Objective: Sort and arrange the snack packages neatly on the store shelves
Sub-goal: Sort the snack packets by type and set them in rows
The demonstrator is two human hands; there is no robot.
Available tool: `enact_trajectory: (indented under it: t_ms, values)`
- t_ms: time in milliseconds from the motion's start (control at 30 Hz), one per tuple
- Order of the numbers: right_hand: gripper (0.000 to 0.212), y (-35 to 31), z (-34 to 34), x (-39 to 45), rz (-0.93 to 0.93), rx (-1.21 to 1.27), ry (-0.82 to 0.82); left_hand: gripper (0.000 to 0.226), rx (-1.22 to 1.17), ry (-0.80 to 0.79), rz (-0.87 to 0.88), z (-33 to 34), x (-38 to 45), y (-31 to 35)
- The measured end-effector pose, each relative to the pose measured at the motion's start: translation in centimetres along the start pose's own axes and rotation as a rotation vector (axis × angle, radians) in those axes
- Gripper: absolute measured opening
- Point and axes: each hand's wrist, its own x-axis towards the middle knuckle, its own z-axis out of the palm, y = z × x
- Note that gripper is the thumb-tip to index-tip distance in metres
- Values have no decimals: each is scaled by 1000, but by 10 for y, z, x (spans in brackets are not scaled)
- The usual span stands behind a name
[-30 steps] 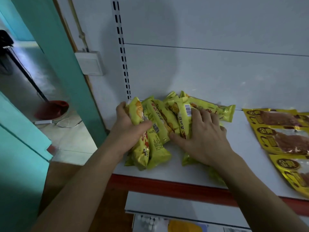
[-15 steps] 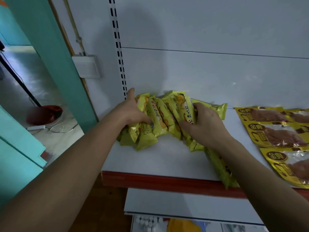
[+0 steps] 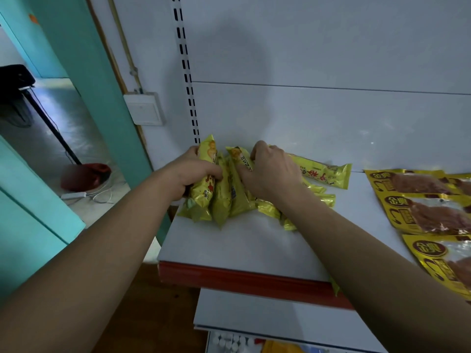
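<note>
Snack packages (image 3: 221, 197) — yellow-green, long and narrow — lie bunched at the left end of the white shelf (image 3: 244, 248), near its back wall. The left hand (image 3: 193, 171) grips the outermost packet (image 3: 205, 179), its fingers curled round it. The right hand (image 3: 270, 171) holds the other side of the bunch, with the fingers bent over the packet tops. Behind it one packet (image 3: 323, 171) lies flat by the wall. Further right, golden flat packs (image 3: 423, 210) lie in a column on the same shelf.
</note>
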Motion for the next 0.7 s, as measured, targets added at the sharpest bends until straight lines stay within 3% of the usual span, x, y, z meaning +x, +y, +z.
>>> enact_trajectory:
  t_ms: [133,233,333,533,700]
  values:
    - [46,1,-5,-4,-6,80,4,65,-61,42,4,3,-1,5]
    - [45,19,-23,-16,-4,174,35,78,-130,61,0,-2,-2,10]
    - [41,62,-46,-42,12,88,69,83,-82,19,-16,0,0,8]
    - [89,124,-57,-102,177,-6,-338,83,39,41,66,5,11,6]
    - [73,130,-62,-102,221,246,-319,88,141,58,129,9,14,15]
